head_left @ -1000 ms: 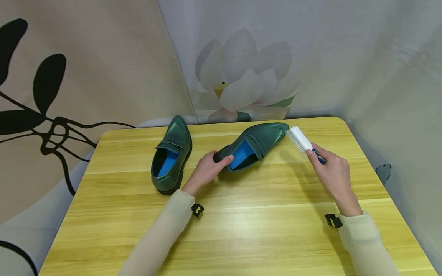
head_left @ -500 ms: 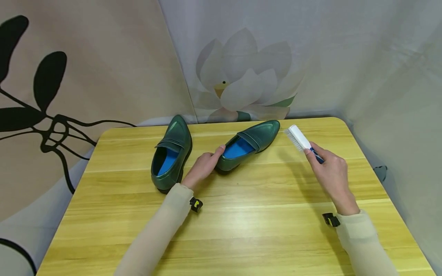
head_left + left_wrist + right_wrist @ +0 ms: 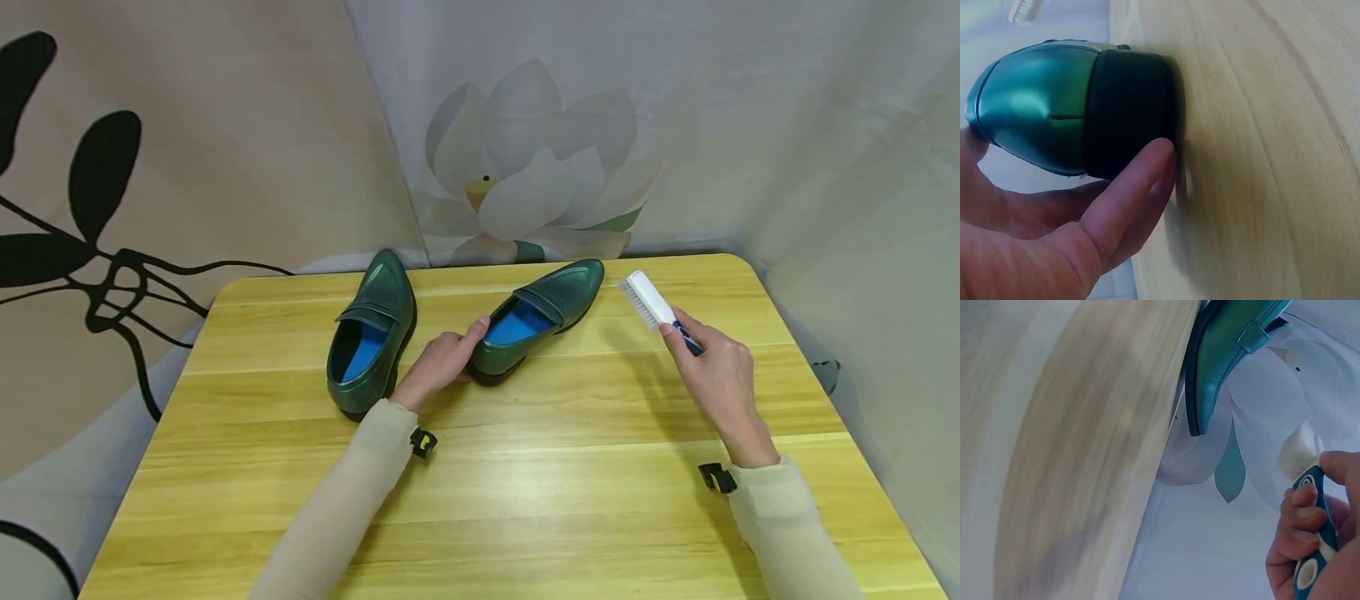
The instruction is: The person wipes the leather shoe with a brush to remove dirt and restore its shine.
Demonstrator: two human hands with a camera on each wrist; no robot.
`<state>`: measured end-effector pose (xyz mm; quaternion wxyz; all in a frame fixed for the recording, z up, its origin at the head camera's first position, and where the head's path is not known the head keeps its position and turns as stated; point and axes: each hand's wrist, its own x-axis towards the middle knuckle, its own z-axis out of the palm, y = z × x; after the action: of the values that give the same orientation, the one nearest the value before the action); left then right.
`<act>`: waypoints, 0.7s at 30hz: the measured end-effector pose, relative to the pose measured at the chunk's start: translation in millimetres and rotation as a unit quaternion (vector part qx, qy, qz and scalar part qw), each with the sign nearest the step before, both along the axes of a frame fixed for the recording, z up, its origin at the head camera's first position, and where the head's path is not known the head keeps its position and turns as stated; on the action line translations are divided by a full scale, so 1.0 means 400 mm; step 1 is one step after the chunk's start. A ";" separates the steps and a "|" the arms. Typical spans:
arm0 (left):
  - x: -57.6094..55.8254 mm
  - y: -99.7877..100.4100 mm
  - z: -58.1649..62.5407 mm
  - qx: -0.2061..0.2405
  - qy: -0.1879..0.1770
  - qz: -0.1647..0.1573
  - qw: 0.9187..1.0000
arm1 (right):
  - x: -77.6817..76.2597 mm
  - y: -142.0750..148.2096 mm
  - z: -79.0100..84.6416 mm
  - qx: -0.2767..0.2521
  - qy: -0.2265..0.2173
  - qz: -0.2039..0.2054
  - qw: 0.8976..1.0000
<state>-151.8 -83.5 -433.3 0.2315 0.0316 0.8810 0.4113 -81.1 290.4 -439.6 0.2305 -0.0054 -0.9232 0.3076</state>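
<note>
A green loafer [image 3: 566,296] with a blue insole points toward the back right of the table, its sole on the wood. My left hand [image 3: 442,360] holds it by the heel, thumb at the collar and fingers low beside the heel block. Close up in the left wrist view, the heel end of the loafer [image 3: 1041,112] fills the left side. To the right, my right hand [image 3: 717,375] grips a white-headed brush [image 3: 649,300] by its blue and white handle. The bristles face the loafer's toe, apart from it. The matching loafer [image 3: 375,333] stands left of my left hand.
The light wooden table [image 3: 540,500] ends at a back edge just behind the loafers. Beyond it hangs a pale cloth backdrop [image 3: 712,150] printed with a flower and dark leaves.
The held loafer has been righted from a tilt and has shifted slightly left, with my left thumb now at its collar. The brush has moved only slightly.
</note>
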 end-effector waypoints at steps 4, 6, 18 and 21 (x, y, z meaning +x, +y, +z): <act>0.003 0.000 0.002 -0.011 0.007 -0.010 1.000 | 0.003 0.004 0.000 -0.004 -0.001 -0.003 1.000; 0.004 0.001 0.003 -0.016 0.013 -0.016 1.000 | 0.005 0.007 0.000 -0.005 -0.002 -0.007 1.000; 0.010 0.002 0.041 -0.065 0.099 -0.036 0.992 | 0.008 0.005 0.005 -0.019 0.016 -0.021 0.999; 0.013 0.028 0.052 -0.074 0.144 -0.045 0.986 | 0.009 0.002 0.005 -0.018 0.017 -0.021 0.999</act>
<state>-146.6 -72.3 -412.7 0.1224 0.1133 0.9307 0.3255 -77.4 291.1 -437.5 0.2528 -0.0240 -0.9131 0.3190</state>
